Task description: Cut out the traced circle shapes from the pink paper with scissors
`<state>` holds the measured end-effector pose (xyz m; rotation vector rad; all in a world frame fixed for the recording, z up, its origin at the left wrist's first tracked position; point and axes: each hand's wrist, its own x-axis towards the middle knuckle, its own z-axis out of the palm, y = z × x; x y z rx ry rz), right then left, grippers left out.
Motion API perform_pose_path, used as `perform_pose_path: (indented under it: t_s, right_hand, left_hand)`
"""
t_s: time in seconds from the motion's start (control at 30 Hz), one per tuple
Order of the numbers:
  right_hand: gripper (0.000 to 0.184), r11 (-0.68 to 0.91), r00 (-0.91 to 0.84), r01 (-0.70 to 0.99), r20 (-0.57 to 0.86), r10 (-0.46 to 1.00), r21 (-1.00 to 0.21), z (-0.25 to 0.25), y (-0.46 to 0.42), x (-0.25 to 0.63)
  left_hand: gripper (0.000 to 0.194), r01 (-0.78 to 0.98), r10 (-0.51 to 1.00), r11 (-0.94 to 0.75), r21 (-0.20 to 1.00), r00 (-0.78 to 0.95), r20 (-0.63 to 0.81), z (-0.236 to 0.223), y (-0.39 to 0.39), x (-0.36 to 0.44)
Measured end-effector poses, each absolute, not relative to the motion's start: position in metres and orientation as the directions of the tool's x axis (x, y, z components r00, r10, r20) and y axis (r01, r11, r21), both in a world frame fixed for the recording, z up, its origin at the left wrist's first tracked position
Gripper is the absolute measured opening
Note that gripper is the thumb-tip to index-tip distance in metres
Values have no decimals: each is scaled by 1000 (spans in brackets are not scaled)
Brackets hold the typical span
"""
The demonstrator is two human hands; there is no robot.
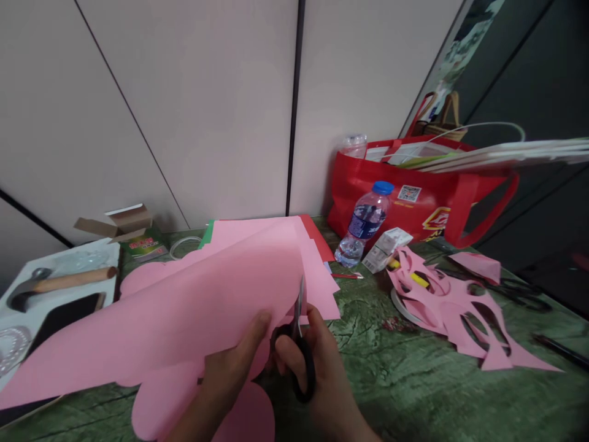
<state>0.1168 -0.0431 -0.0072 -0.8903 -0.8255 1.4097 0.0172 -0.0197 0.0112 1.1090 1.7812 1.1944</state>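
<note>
A large pink paper sheet (184, 307) lifts off the green marbled table (405, 380) in front of me. My left hand (230, 362) pinches its lower right edge, thumb on top. My right hand (317, 362) is closed in the black handles of the scissors (300, 344), whose blades point upward into the paper's right edge. A rounded pink cut shape (248, 417) hangs below my hands.
Pink paper scraps (460, 313) lie at right over a tape roll. A water bottle (365, 224), a small carton (385, 248) and a red bag (414, 196) stand at the back. A white tray (27, 307) holds a hammer (59, 282) at left. A red pen (347, 276) lies near the bottle.
</note>
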Motion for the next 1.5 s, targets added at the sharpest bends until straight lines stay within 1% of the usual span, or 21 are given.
perform_pose_path:
  t_s: [0.1, 0.2, 0.3, 0.43, 0.57, 0.67, 0.8, 0.97, 1.13, 1.23, 1.37, 1.5]
  right_hand:
    - [50, -46, -1, -477, -52, 999, -878, -6, -41, 120]
    - [54, -17, 18, -514, -30, 999, -858, -6, -38, 124]
    - [55, -21, -2, -537, -24, 1000, -843, -4, -37, 126]
    - [55, -43, -15, -521, -41, 999, -853, -1, -37, 127]
    - [54, -45, -8, -521, -47, 999, -852, -3, -39, 126]
    - [53, -34, 7, -523, -44, 999, -852, -5, -39, 125]
    - [52, -16, 13, -517, -27, 1000, -856, -5, -39, 124]
    - [54, -36, -13, -502, -34, 999, -864, -3, -39, 126]
    - [54, -19, -3, -475, -20, 1000, -880, -2, -38, 125]
    - [53, -14, 1, -474, -16, 1000, -880, -3, -39, 125]
    - [53, -22, 0, -469, -25, 1000, -883, -4, -39, 126]
    - [51, -22, -6, -442, -22, 1000, -897, -1, -39, 128]
  left_hand:
    - [41, 278, 915, 196, 940, -398, -73, 12, -19, 15]
    - [40, 292, 925, 182, 939, -374, -63, 12, -19, 14]
    - [38, 306, 930, 185, 934, -363, -66, 12, -19, 14]
    - [36, 283, 925, 166, 944, -376, -50, 12, -19, 15]
    - [37, 281, 927, 185, 942, -368, -72, 13, -19, 15]
    - [41, 292, 925, 201, 935, -371, -83, 14, -20, 15]
    - [48, 257, 919, 237, 937, -373, -130, 16, -20, 15]
    - [50, 268, 918, 221, 938, -382, -107, 15, -20, 14]
    - [46, 247, 924, 202, 948, -370, -100, 15, -19, 14]
    - [42, 264, 925, 188, 946, -372, -80, 14, -19, 14]
    - [37, 270, 926, 209, 940, -365, -101, 15, -19, 13]
    - [35, 266, 935, 180, 947, -346, -81, 17, -19, 14]
